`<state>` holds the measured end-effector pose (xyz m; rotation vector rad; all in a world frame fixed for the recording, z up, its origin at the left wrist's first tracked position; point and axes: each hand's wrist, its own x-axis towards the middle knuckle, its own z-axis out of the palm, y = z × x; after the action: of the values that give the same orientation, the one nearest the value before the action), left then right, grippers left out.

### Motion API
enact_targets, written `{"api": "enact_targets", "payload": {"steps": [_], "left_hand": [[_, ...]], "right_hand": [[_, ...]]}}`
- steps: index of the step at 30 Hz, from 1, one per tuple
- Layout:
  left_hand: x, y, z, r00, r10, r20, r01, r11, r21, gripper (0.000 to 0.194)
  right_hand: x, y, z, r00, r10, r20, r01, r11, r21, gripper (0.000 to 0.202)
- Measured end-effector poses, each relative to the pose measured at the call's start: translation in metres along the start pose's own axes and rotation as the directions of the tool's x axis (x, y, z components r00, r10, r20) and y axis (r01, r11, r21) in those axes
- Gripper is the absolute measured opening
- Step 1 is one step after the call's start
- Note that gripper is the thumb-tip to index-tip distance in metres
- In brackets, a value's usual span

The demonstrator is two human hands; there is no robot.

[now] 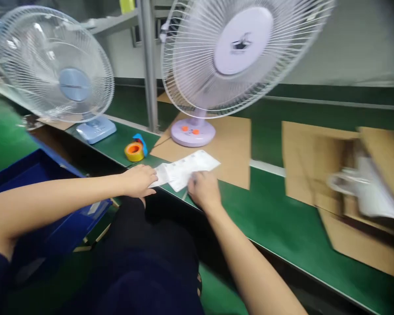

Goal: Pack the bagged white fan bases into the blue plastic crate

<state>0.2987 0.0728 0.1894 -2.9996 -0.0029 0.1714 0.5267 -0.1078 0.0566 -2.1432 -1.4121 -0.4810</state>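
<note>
A white printed sheet [190,168] lies at the bench's front edge, partly over a piece of cardboard. A paler, translucent flap [162,175] extends from its left end. My left hand [138,180] is closed on that flap, with the thumb low near the bench edge. Against the sheet's lower right side rests my right hand [203,188], its fingers curled in; what they hold is hidden. Just beyond the sheet, a lilac table fan [193,133] with orange knobs stands on the cardboard [236,148].
Left of the sheet are a yellow tape roll [134,152] and a blue strip [141,142]. A blue fan [96,129] stands farther left, near a metal post [148,65]. A blue bin [52,162] sits below. Opened cardboard [302,162] with white parts lies right.
</note>
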Motion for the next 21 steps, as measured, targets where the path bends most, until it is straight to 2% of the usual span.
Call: {"api": "enact_targets", "payload": {"steps": [4, 7, 10, 16, 21], "left_hand": [[0.043, 0.02, 0.028, 0.994, 0.107, -0.017, -0.107, 0.994, 0.012, 0.057], [0.063, 0.024, 0.049, 0.996, 0.08, 0.047, -0.076, 0.994, -0.084, 0.074], [0.073, 0.023, 0.065, 0.997, 0.029, 0.065, -0.017, 0.983, -0.183, 0.083], [0.097, 0.024, 0.081, 1.0, 0.007, 0.005, -0.005, 0.931, -0.366, 0.076], [0.128, 0.032, 0.084, 0.999, 0.016, -0.034, -0.029, 0.906, -0.423, 0.067]], "right_hand": [[0.001, 0.001, 0.001, 0.997, 0.05, 0.057, -0.046, 0.996, -0.077, 0.019], [0.0, 0.004, 0.006, 0.995, 0.096, 0.017, -0.094, 0.991, -0.095, 0.021], [0.0, 0.006, 0.01, 0.987, 0.147, -0.06, -0.151, 0.986, -0.072, 0.025], [0.001, 0.013, 0.012, 0.937, 0.277, -0.213, -0.284, 0.959, 0.001, 0.028], [0.003, 0.017, 0.015, 0.907, 0.338, -0.251, -0.344, 0.939, 0.023, 0.029]]}}
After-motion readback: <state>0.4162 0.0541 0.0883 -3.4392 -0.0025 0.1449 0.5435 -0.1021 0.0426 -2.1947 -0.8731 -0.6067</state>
